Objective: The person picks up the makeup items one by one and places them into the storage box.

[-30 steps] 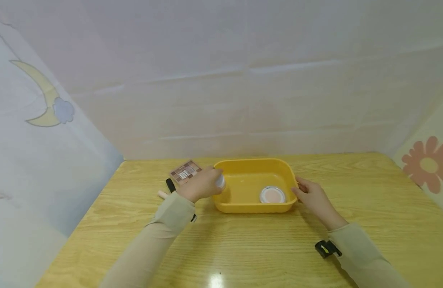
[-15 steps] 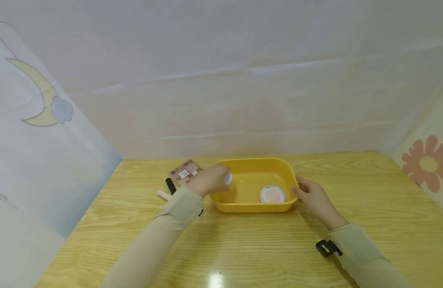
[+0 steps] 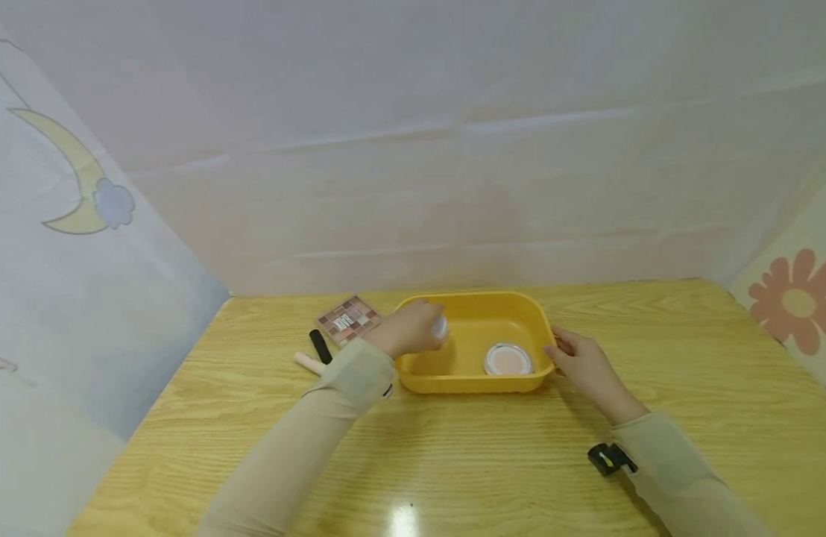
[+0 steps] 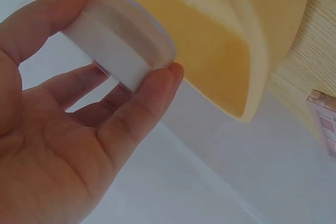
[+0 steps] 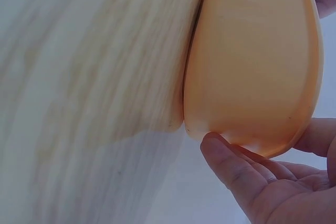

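Observation:
My left hand (image 3: 411, 328) is over the left part of a yellow plastic basin (image 3: 476, 384). Between thumb and fingers it pinches a small round cosmetic jar (image 4: 118, 38), white below with a clear band and tilted in the left wrist view. In the head view most of the jar (image 3: 440, 328) is hidden by the hand. A round compact (image 3: 508, 362) with a pale pink top and silvery rim lies inside the basin near the front right. My right hand (image 3: 587, 371) grips the basin's right end, thumb at the rim and fingers against the outer wall (image 5: 247, 77).
Left of the basin, an eyeshadow palette (image 3: 349, 321) lies on the wooden table (image 3: 453, 462). A black-capped tube (image 3: 320, 347) and a pale pink stick (image 3: 309, 363) lie nearby, partly behind the left sleeve. A cloth backdrop (image 3: 467, 186) rises behind the table.
My left hand has moved to the right with the jar, from the basin's left rim to over its inside. The right hand keeps its hold on the basin's right end.

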A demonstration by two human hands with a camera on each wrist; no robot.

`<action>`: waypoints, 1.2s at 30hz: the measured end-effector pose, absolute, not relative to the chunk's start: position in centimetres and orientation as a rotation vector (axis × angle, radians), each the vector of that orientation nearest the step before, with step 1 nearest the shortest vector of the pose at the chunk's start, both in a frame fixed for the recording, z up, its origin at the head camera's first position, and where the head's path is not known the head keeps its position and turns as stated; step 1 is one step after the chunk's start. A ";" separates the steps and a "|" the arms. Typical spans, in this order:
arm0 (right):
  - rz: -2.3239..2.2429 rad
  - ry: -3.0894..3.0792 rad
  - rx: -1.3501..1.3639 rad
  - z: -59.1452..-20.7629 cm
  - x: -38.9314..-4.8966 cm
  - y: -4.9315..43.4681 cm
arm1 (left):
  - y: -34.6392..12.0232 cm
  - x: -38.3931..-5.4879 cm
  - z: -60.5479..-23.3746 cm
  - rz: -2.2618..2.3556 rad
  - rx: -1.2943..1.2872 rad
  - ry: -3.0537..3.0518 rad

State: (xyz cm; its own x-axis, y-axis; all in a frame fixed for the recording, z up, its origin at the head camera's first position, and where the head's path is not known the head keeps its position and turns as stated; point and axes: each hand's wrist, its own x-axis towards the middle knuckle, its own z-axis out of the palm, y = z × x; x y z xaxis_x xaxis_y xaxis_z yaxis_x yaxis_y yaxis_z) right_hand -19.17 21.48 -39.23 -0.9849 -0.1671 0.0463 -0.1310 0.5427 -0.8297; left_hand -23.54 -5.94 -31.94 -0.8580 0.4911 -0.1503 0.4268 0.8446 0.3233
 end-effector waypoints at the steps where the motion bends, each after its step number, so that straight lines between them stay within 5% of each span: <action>1: -1.463 2.725 -0.264 -39.2 -19.2 21.5 | -5.9 -23.6 -32.0 0.404 0.716 2.798; 36: -1.452 2.691 -0.206 -39.1 -19.2 21.3 | -3.3 -24.4 -32.1 0.264 0.721 2.788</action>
State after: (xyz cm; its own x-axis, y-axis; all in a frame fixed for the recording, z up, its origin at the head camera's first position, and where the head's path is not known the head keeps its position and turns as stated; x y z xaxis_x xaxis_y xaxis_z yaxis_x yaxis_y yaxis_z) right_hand -19.16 21.29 -39.07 -0.9880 -0.1543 -0.0041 -0.0813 0.5427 -0.8360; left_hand -24.35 -3.34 -32.10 -0.8467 0.4958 -0.1932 0.4507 0.8612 0.2350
